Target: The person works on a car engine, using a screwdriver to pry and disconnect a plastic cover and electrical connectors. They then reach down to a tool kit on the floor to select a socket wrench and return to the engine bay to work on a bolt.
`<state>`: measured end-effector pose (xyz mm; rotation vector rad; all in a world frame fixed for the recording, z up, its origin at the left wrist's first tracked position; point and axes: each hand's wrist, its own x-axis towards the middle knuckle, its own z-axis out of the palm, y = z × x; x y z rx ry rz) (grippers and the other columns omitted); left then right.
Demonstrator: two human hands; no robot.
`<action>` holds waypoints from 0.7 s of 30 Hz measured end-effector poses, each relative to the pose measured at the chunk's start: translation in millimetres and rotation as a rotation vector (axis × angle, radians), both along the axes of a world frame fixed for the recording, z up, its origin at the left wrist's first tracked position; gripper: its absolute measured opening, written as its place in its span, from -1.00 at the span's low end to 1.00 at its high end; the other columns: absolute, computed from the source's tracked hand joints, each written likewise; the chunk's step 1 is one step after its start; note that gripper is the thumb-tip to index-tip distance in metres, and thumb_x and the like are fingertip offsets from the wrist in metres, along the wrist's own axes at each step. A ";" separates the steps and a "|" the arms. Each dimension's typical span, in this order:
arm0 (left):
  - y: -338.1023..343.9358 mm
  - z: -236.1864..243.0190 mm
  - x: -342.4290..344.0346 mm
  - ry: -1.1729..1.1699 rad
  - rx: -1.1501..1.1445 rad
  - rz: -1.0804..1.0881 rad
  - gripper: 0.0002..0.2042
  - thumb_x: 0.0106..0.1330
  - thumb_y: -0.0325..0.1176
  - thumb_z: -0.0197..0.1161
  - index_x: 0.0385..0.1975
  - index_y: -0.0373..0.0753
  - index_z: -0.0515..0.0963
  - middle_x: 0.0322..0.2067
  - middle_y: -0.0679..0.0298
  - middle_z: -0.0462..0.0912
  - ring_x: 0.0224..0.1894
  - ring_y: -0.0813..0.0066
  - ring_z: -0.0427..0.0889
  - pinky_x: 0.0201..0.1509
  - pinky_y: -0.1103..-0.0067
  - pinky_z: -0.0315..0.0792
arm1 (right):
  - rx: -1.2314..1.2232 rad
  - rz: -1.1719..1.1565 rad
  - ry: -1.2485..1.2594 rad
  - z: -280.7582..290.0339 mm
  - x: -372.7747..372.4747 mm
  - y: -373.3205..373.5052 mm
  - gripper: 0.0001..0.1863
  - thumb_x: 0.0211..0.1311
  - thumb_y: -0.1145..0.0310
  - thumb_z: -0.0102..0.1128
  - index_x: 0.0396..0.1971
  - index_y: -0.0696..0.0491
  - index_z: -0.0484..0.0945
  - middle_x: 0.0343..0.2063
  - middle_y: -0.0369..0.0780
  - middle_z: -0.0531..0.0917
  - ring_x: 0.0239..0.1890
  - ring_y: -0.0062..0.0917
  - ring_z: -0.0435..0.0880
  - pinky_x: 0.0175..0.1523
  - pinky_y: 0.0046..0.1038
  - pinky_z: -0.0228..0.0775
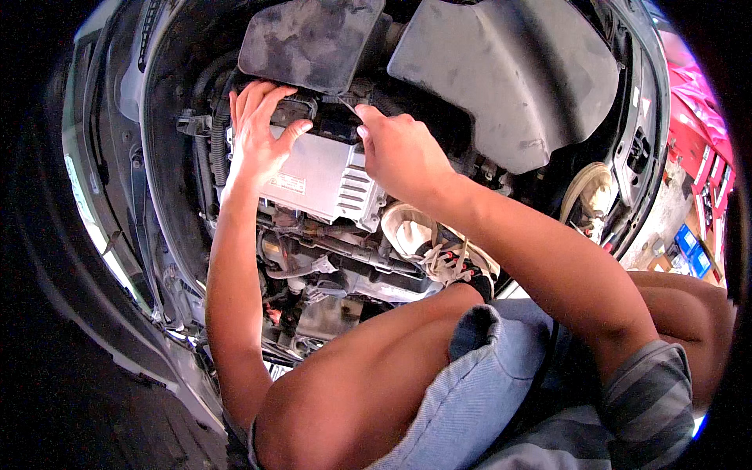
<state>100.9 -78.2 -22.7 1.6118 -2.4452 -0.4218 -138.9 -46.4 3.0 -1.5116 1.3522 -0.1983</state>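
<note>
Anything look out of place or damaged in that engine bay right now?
Yes: a pale sneaker is among the engine parts, its toe close beside the silver finned module; footwear is unusual there. The upper-left black cover looks blotchy; no spill shows.

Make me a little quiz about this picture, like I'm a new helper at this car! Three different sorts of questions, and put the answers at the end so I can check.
1. Which hand holds the slim tool?
A) the left
B) the right
C) neither

2. True or false: in the picture, the pale shoe nearer the ribbed metal box is on the box's left.

3. Fill the gap: the left hand has its fingers spread over a box that is ____ in colour.

Key:
1. B, the right hand.
2. False; it is on the right.
3. Silver.
</note>
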 end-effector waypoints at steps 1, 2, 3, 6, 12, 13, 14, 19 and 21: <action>-1.0 -0.3 0.2 0.015 0.001 0.010 -0.52 -0.01 -0.14 0.47 -0.08 -0.14 0.54 -0.03 0.19 0.49 0.16 0.10 0.39 0.39 0.06 -0.01 | -0.048 0.049 0.024 3.4 -4.5 -0.8 -0.65 0.06 0.49 0.14 -0.10 0.19 0.45 -0.39 0.11 0.66 -0.31 0.00 0.69 -0.18 -0.08 0.57; -2.0 -0.4 0.3 0.031 0.002 0.019 -0.52 -0.03 -0.15 0.48 -0.09 -0.15 0.55 -0.04 0.19 0.50 0.15 0.10 0.40 0.38 0.08 0.00 | -0.051 0.072 0.039 3.1 -5.4 -0.6 -0.65 0.06 0.49 0.14 -0.09 0.19 0.45 -0.39 0.11 0.66 -0.31 0.00 0.69 -0.19 -0.09 0.57; -2.6 -1.2 1.1 0.050 0.008 0.023 -0.52 -0.04 -0.17 0.49 -0.10 -0.15 0.55 -0.05 0.19 0.50 0.15 0.10 0.41 0.38 0.09 0.01 | -0.055 0.095 0.055 2.0 -5.8 -0.1 -0.65 0.06 0.49 0.13 -0.08 0.19 0.45 -0.39 0.11 0.66 -0.31 0.00 0.69 -0.19 -0.09 0.57; -3.2 -4.2 4.6 0.099 0.018 0.020 -0.53 -0.08 -0.22 0.51 -0.13 -0.17 0.55 -0.07 0.19 0.51 0.12 0.11 0.43 0.37 0.14 0.05 | -0.069 0.118 0.077 2.8 -8.3 0.8 -0.64 0.06 0.49 0.13 -0.08 0.19 0.46 -0.38 0.10 0.66 -0.32 -0.02 0.70 -0.20 -0.10 0.58; -4.7 -6.0 4.2 0.123 0.002 -0.006 -0.53 -0.10 -0.26 0.51 -0.15 -0.20 0.55 -0.10 0.17 0.54 0.06 0.10 0.46 0.31 0.20 0.14 | -0.062 0.169 0.041 4.5 -14.2 1.6 -0.65 0.04 0.51 0.13 -0.10 0.19 0.47 -0.40 0.10 0.65 -0.33 -0.03 0.70 -0.22 -0.11 0.58; -4.9 -6.2 4.5 0.132 0.002 -0.008 -0.53 -0.11 -0.26 0.51 -0.15 -0.20 0.55 -0.10 0.17 0.54 0.05 0.10 0.46 0.31 0.21 0.14 | -0.054 0.170 0.033 5.1 -15.0 2.1 -0.65 0.04 0.51 0.13 -0.10 0.19 0.48 -0.40 0.10 0.65 -0.33 -0.03 0.70 -0.22 -0.11 0.58; -5.3 -6.2 4.6 0.141 0.003 -0.010 -0.52 -0.11 -0.26 0.52 -0.15 -0.20 0.55 -0.10 0.16 0.54 0.04 0.09 0.46 0.31 0.22 0.15 | -0.066 0.155 0.031 4.7 -15.0 3.4 -0.65 0.04 0.51 0.13 -0.10 0.19 0.47 -0.40 0.10 0.65 -0.33 -0.03 0.69 -0.22 -0.11 0.58; -3.7 -8.9 4.0 0.196 -0.007 -0.002 -0.57 -0.07 -0.25 0.51 -0.19 -0.20 0.53 -0.12 0.16 0.54 0.03 0.07 0.49 0.34 0.13 0.14 | -0.091 0.109 0.013 2.6 -13.7 7.7 -0.65 0.04 0.51 0.13 -0.10 0.19 0.46 -0.42 0.09 0.66 -0.35 -0.02 0.69 -0.21 -0.12 0.58; 0.0 -9.3 3.0 0.194 -0.028 0.030 -0.60 -0.05 -0.24 0.51 -0.25 -0.20 0.52 -0.15 0.16 0.55 0.00 0.07 0.52 0.34 0.06 0.16 | -0.044 0.124 -0.009 7.1 -12.8 9.0 -0.66 0.05 0.50 0.13 -0.10 0.19 0.46 -0.44 0.10 0.66 -0.35 -0.03 0.69 -0.21 -0.11 0.57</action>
